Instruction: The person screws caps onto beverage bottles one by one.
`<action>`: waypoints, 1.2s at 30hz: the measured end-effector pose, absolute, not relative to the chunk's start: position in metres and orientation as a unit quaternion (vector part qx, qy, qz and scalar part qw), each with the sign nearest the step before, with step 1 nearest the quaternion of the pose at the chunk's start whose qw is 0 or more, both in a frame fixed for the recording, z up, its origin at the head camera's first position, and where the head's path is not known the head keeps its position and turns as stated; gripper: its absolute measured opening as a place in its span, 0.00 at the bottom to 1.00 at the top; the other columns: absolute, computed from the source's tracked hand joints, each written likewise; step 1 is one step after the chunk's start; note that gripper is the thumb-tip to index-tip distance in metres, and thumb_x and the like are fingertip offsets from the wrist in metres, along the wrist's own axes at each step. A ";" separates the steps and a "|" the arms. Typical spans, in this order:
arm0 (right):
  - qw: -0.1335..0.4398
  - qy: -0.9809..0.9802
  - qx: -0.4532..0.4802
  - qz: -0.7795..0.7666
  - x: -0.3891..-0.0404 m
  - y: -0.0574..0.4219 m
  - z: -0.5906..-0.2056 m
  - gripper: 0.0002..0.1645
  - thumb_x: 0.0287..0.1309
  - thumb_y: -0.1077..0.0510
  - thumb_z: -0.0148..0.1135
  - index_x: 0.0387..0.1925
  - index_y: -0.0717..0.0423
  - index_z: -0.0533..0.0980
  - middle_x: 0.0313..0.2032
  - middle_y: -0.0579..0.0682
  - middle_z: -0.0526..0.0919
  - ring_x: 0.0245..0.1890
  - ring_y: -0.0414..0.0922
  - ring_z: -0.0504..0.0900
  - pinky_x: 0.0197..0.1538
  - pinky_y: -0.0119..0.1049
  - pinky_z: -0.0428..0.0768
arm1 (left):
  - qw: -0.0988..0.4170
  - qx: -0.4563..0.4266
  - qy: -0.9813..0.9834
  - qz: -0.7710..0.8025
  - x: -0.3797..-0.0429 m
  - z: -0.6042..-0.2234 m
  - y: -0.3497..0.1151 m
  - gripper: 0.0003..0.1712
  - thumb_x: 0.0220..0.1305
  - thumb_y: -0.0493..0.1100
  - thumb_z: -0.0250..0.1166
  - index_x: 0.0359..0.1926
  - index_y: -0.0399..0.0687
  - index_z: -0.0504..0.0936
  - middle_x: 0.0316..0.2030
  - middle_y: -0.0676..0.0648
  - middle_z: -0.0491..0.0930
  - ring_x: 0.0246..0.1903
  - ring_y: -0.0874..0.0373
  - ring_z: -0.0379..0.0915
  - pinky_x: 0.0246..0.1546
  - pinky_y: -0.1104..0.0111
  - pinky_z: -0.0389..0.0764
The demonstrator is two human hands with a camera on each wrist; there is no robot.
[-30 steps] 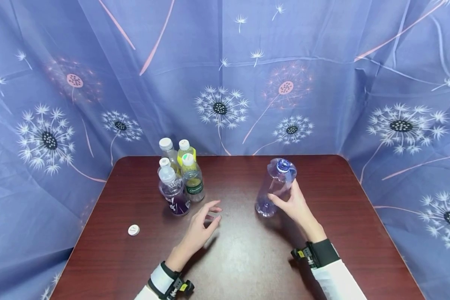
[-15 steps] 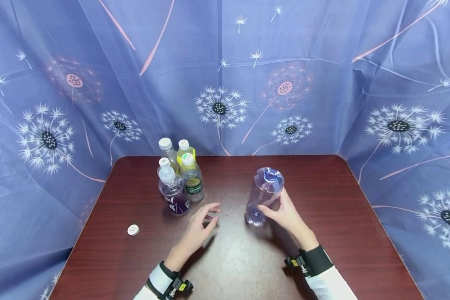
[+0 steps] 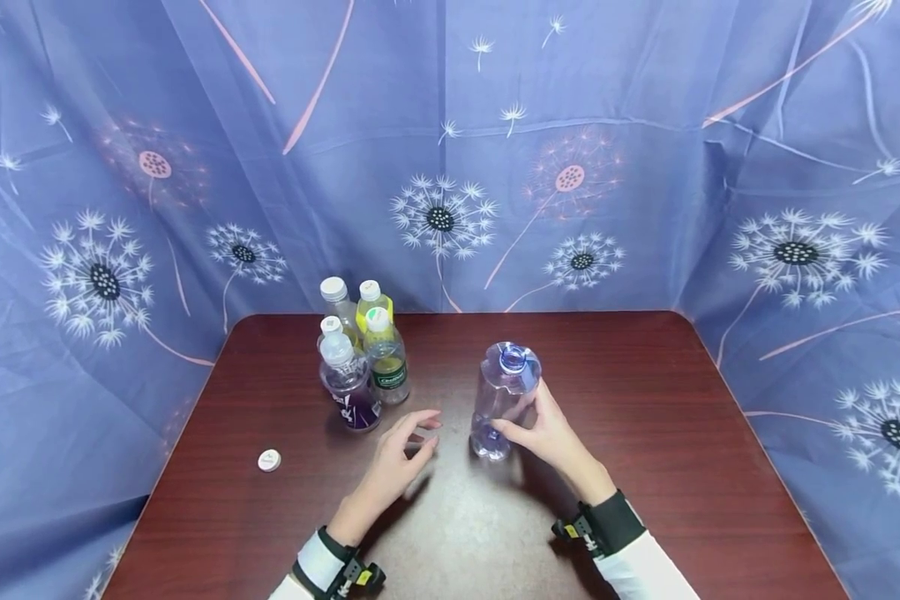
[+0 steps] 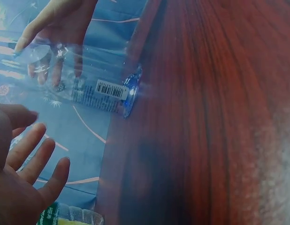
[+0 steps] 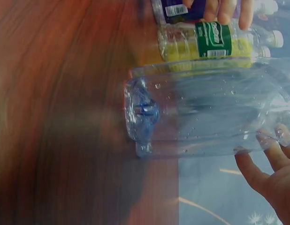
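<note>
My right hand (image 3: 551,437) grips a clear, bluish plastic bottle (image 3: 501,402) by its side, thumb on the near face and the other fingers behind. The bottle stands nearly upright, a blue ring at its mouth, its base close over the table. A white barcode label (image 4: 111,89) shows through the plastic in the left wrist view. Left of the bottle, my left hand (image 3: 392,462) hovers with relaxed, parted fingers and holds nothing. Nearest that hand stand a green-labelled bottle (image 3: 390,379) and a purple-labelled bottle (image 3: 356,404).
Several white-capped bottles cluster at the back left of the brown table (image 3: 645,392), among them a yellow one (image 3: 373,302). A loose white cap (image 3: 268,460) lies at the left. Behind the table hangs a blue dandelion-print curtain (image 3: 345,192).
My right hand has carried the clear bottle leftward and toward me, closer to my left hand. The left hand has stayed almost where it was.
</note>
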State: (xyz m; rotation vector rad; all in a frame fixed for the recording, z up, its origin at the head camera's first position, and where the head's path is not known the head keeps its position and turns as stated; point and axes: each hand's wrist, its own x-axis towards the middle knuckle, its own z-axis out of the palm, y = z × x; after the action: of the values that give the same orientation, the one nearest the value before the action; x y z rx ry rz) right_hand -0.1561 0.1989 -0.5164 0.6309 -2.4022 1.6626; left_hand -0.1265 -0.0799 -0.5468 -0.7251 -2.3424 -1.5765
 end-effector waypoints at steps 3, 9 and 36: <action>0.072 -0.797 0.213 0.561 -0.156 0.191 -0.518 0.51 0.52 0.63 0.80 0.73 0.51 0.63 0.60 0.52 0.80 0.64 0.43 0.74 0.73 0.38 0.64 | 0.119 -0.258 -0.801 -0.527 -0.126 -0.548 -0.082 0.25 0.62 0.27 0.70 0.60 0.38 0.81 0.47 0.43 0.86 0.45 0.42 0.83 0.42 0.55 0.89; 0.071 -0.788 0.221 0.570 -0.154 0.186 -0.522 0.57 0.48 0.64 0.82 0.75 0.53 0.60 0.51 0.54 0.83 0.53 0.39 0.80 0.69 0.31 0.67 | 0.119 -0.264 -0.812 -0.506 -0.124 -0.547 -0.088 0.19 0.62 0.29 0.71 0.54 0.40 0.84 0.44 0.44 0.87 0.41 0.51 0.83 0.36 0.59 0.88; 0.073 -0.788 0.180 0.584 -0.155 0.164 -0.474 0.53 0.45 0.71 0.79 0.71 0.69 0.61 0.61 0.67 0.78 0.61 0.51 0.77 0.69 0.47 0.72 | 0.026 0.031 -0.974 -0.222 -0.108 -0.524 -0.290 0.36 0.62 0.50 0.77 0.65 0.40 0.75 0.61 0.27 0.69 0.61 0.28 0.65 0.45 0.30 0.75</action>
State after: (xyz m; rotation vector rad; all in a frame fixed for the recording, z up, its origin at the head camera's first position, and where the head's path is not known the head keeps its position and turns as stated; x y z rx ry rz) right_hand -0.1549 0.1636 -0.4740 0.5402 -2.3685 1.7541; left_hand -0.1077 -0.2896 -0.5237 0.0971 -3.0101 -0.6856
